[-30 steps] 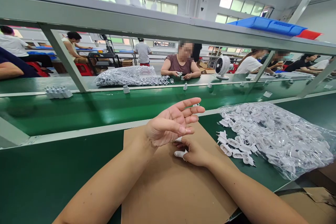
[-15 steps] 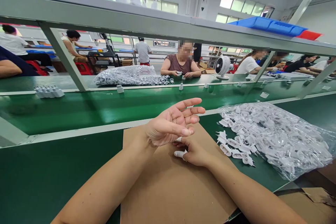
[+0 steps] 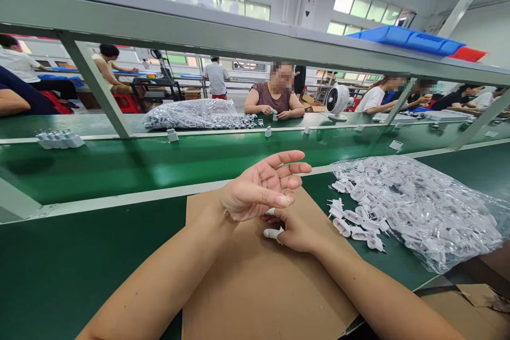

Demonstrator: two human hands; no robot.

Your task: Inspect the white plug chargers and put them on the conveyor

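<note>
My left hand (image 3: 265,186) is raised palm up over the cardboard sheet (image 3: 271,287), its fingers spread and slightly curled, holding nothing. Just below and behind it, my right hand (image 3: 292,228) rests low over the cardboard with white coverings on its thumb and a fingertip. Its thumb and finger are apart with nothing between them; the other fingers are partly hidden. To the right lies a clear plastic bag (image 3: 430,207) full of white plug parts, with several loose plug parts (image 3: 358,226) spilling from its open side onto the green table (image 3: 99,265).
Beyond a pale rail runs a green belt (image 3: 223,156) with white adapters spaced along it and a cluster (image 3: 59,139) at left. Across it sit a person (image 3: 279,95), another bag of parts (image 3: 195,114) and a fan (image 3: 337,102). A shelf (image 3: 255,26) spans above, holding blue trays (image 3: 410,40).
White pieces on the belt have shifted left. The person opposite has moved their hands slightly. My two hands have stayed almost still.
</note>
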